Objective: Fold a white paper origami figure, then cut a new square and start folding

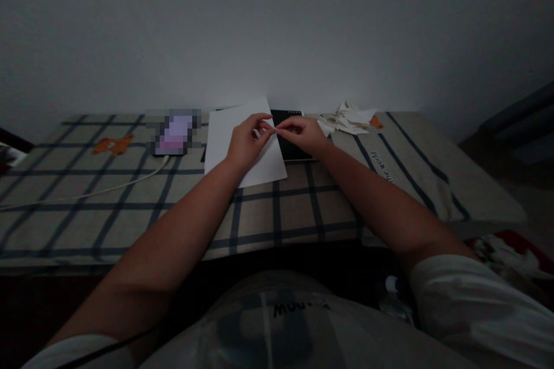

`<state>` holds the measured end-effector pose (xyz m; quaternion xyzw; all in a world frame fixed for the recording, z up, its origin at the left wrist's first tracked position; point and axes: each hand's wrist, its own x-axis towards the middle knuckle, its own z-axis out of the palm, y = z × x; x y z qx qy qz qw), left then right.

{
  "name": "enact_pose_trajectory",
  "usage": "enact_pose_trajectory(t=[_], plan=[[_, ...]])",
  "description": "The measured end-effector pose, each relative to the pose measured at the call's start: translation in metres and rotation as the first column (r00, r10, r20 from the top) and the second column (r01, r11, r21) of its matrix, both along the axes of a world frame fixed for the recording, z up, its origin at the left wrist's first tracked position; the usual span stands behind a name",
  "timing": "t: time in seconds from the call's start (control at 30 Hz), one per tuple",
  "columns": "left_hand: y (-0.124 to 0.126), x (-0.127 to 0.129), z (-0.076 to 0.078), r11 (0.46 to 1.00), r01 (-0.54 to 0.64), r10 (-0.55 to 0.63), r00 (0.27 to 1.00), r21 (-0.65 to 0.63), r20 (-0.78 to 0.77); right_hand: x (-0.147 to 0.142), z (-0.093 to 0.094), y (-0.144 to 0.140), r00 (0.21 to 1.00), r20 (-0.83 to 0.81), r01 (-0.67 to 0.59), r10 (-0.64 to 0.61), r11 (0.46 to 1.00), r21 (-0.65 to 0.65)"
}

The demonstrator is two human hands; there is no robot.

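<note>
matt white paper sheet (242, 144) lies on a woven checked cloth (130, 207), beside crumpled paper scraps (346, 119).

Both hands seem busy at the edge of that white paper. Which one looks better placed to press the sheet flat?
Probably the left hand: it lies over the white paper sheet, while the right hand sits above the black flat device beside it.
</note>
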<state>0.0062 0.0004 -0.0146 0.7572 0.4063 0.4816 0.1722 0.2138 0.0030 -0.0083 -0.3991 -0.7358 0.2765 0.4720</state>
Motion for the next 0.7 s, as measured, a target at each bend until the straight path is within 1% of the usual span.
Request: enact_pose_trajectory(t=[0.17,0.23,0.37,0.6,0.7], plan=[[0.0019,0.0001,-0.0030,0.999,-0.008,0.010,0.999,0.053,-0.043,0.0002,-0.0005,0.0022,0.999,0.004,0.047,-0.047,0.999,0.017],[0.0031,0.0002,-0.0038,0.998,0.014,-0.010,0.998,0.056,-0.061,0.0007,-0.0015,0.0041,0.998,-0.014,0.058,-0.058,0.998,0.017],[0.0058,0.0006,-0.0050,0.997,0.071,-0.072,0.994,-0.017,-0.084,0.0012,-0.0038,0.0074,0.997,-0.065,0.047,-0.047,0.999,-0.007],[0.0068,0.0019,-0.0037,0.989,0.007,-0.011,1.000,-0.146,-0.026,0.0010,-0.0061,0.0083,0.994,-0.094,0.053,-0.057,0.998,-0.045],[0.0069,0.0008,-0.0023,0.986,0.001,-0.005,1.000,-0.168,-0.025,0.0006,-0.0071,0.0087,0.996,-0.076,0.051,-0.055,0.997,-0.056]])
